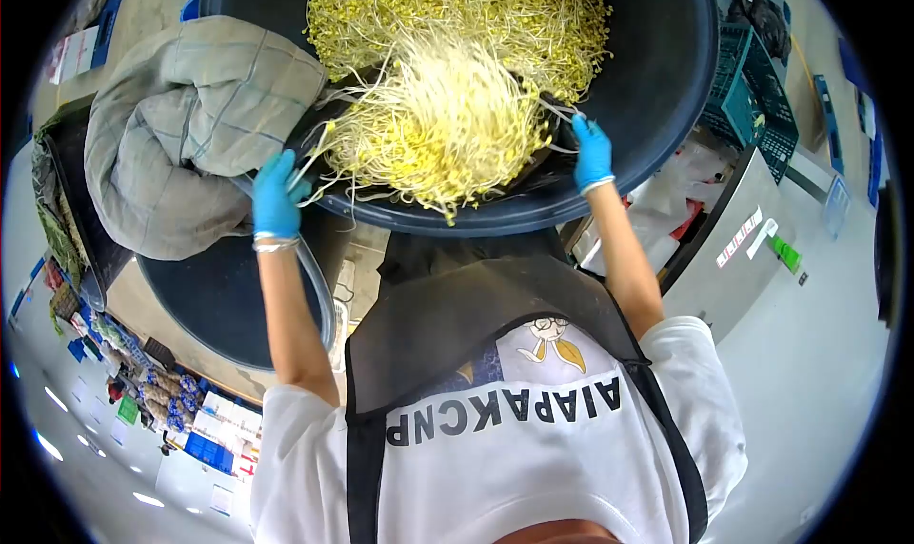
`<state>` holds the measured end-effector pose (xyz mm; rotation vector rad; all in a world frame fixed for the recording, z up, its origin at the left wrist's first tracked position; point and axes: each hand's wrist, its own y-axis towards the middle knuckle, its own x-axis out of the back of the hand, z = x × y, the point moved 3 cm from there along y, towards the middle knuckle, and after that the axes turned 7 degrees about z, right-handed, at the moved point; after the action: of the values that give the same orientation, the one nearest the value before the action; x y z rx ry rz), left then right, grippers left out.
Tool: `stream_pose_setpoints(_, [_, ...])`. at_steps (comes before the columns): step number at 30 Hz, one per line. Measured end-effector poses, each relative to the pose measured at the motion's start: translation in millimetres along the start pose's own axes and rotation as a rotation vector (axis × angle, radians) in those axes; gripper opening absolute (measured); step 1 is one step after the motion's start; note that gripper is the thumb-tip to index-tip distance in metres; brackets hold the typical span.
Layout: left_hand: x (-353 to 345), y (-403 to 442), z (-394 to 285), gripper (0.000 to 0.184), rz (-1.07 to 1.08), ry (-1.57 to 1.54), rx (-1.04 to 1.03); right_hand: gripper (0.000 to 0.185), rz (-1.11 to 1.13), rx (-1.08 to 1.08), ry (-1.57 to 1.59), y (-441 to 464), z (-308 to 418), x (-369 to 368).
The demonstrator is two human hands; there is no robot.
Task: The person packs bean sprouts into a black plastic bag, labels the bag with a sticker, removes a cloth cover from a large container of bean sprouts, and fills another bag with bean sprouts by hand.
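Observation:
A large dark round tub [662, 78] stands in front of me with a bed of yellow-headed sprouts [466, 11] inside. Over its near side lies a loose heap of bean sprouts [438, 125], on a dark holder [533, 168] that could be a bag or a basket. My left hand [277, 197], in a blue glove, is closed at the heap's left side, with pale strands at its fingers. On the opposite side, my gloved right hand [592, 154] grips the holder's edge, where more pale strands reach the fingers. The holder's underside is hidden.
A bundled grey checked cloth [205, 116] sits left of the tub, close to my left hand. Below it is another dark tub [228, 306]. Green crates [738, 97], plastic bags [647, 211] and a metal panel [733, 239] are on the right.

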<state>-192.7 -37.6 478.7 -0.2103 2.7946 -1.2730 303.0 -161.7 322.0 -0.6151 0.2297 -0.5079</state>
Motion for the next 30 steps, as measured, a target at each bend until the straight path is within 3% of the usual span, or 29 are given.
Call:
stream_pose_setpoints(1, [-5.5, -24.8, -21.5, 0.01, 0.086, -0.026, -0.041, 0.019, 0.085, 0.033, -0.101, -8.5, 28.1, 6.7])
stream_pose_setpoints(5, [-2.2, -114.5, -76.9, 0.005, 0.031, -0.029, -0.142, 0.038, 0.33, 0.087, -0.516, -62.5, 158.0, -12.5])
stream_pose_setpoints(6, [-7.7, -138.0, -92.3, 0.006, -0.166, -0.053, -0.209, 0.047, 0.299, 0.228, -0.863, -54.3, 159.6, 8.5])
stream_pose_setpoints(7, [20.8, -142.3, -95.1, 0.013, -0.011, -0.024, -0.296, 0.045, 0.228, 0.315, -1.188, -51.7, 171.4, 15.7])
stream_pose_setpoints(9, [44.4, -136.1, -85.0, 0.022, -0.004, -0.001, -0.437, 0.04, 0.071, 0.111, -1.529, -23.9, 164.6, 27.7])
stream_pose_setpoints(11, [35.7, -108.5, -65.3, 0.028, -0.302, -0.034, -0.332, 0.033, -0.136, 0.456, -1.462, 1.4, 170.0, 26.5])
stream_pose_setpoints(14, [36.1, -85.1, -23.5, 0.011, -0.11, -0.102, -0.108, 0.017, -0.171, 0.618, -1.251, -6.1, 208.7, 3.6])
stream_pose_setpoints(16, [28.3, -70.2, 17.8, 0.01, -0.065, -0.139, -0.031, 0.014, -0.287, 0.966, -1.244, -10.9, 234.2, 30.1])
stream_pose_setpoints(17, [24.1, -63.5, 30.6, 0.009, -0.056, -0.161, -0.003, 0.015, -0.168, 0.547, -0.892, 9.0, 237.0, 74.0])
stream_pose_setpoints(18, [15.8, -64.9, 26.5, 0.009, 0.017, -0.156, -0.027, 0.016, -0.146, 0.471, -0.694, 3.2, 249.5, 90.0])
stream_pose_setpoints(19, [7.0, -71.2, 17.3, 0.008, 0.086, -0.151, -0.047, 0.021, -0.127, 0.406, -0.822, 2.2, 259.2, 109.5])
stream_pose_setpoints(22, [-23.2, -102.1, -12.8, 0.007, 0.141, -0.124, -0.044, 0.032, 0.125, 0.248, -0.685, -28.3, 243.1, 74.4])
stream_pose_setpoints(25, [-26.4, -101.7, -14.3, 0.008, 0.144, -0.153, -0.06, 0.073, 0.268, -0.072, -0.476, -26.2, 154.2, 14.2])
stream_pose_setpoints(27, [-26.4, -98.9, -10.4, 0.009, 0.144, -0.149, -0.087, 0.105, 0.128, -0.077, -0.511, 7.9, 72.5, -10.2])
stream_pose_setpoints(29, [-28.6, -102.4, -7.8, 0.009, 0.12, -0.099, -0.113, 0.109, 0.124, -0.176, -0.306, 70.8, -35.7, -17.8])
stream_pose_setpoints(30, [-30.7, -103.9, -7.3, 0.01, 0.085, -0.065, -0.103, 0.105, 0.17, -0.147, -0.301, 60.4, -42.7, -43.5])
